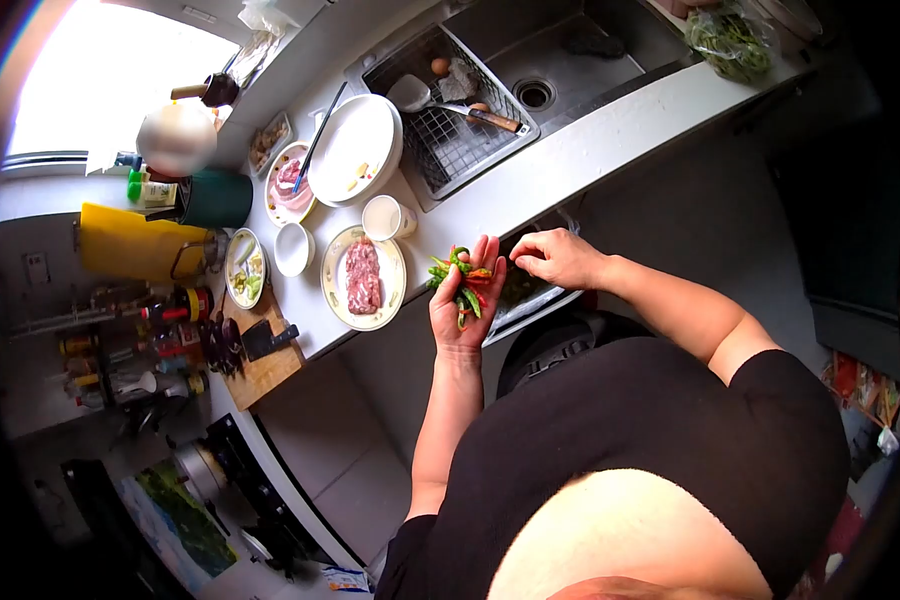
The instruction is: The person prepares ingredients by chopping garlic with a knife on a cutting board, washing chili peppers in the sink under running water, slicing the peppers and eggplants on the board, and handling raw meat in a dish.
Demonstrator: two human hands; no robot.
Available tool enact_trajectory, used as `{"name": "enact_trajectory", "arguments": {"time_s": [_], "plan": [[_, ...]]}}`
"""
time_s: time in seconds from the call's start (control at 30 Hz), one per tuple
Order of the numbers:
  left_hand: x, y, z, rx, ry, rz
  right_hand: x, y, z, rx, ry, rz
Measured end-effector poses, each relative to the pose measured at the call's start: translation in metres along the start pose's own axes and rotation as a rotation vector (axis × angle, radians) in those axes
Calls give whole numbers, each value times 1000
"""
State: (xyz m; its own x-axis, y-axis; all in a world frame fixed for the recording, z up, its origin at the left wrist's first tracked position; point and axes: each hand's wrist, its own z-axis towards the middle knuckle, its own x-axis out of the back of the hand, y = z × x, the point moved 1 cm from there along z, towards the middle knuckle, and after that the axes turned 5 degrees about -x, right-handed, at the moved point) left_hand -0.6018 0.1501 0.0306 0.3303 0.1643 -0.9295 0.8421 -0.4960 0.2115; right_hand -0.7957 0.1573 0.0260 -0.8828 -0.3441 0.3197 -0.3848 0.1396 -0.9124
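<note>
In my left hand (pixel 458 322), palm up with the fingers curled around them, lies a bunch of red and green chili peppers (pixel 467 285). My right hand (pixel 567 260) is close by on the right, thumb and fingertips pinched together; whatever they hold, if anything, is too small to make out. Beneath my right hand is a pale-rimmed open drawer or bin (pixel 540 318), its dark contents mostly hidden. A plate (pixel 395 300) bearing a slab of raw meat (pixel 363 275) sits on the counter left of the peppers.
On the counter (pixel 560 165) are a white cup (pixel 382 217), a small bowl (pixel 293 249), stacked plates (pixel 345 135) and a cutting board (pixel 270 372) with a cleaver (pixel 267 340). Behind is a sink (pixel 570 60) with a wire basket (pixel 440 150). Bagged greens (pixel 735 45) lie far right.
</note>
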Motion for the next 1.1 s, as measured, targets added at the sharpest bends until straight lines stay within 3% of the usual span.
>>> {"name": "enact_trajectory", "arguments": {"time_s": [0.17, 0.23, 0.27, 0.47, 0.7, 0.77, 0.9, 1.1], "plan": [[-7, 5, 14, 25, 1, -16, 2, 3, 1, -71, 20, 56], [0, 8, 24, 46, -161, 54, 9, -1, 2, -93, 1, 56], [-1, 6, 25, 32, -109, 117, 13, 0, 4, -6, 59, -26], [-1, -4, 28, 39, -67, 250, 73, 8, 32, -18, 160, 118], [-15, -36, 72, -49, 53, 229, 239, 29, 88, -27, 331, -32], [-20, -55, 97, -82, 85, 239, 298, 34, 111, -8, 469, -242], [-46, -114, 160, -14, 181, 295, 430, 67, 181, 366, 679, -515], [-113, -174, 251, -50, 235, 477, 533, 79, 266, 462, 715, -761]]}}
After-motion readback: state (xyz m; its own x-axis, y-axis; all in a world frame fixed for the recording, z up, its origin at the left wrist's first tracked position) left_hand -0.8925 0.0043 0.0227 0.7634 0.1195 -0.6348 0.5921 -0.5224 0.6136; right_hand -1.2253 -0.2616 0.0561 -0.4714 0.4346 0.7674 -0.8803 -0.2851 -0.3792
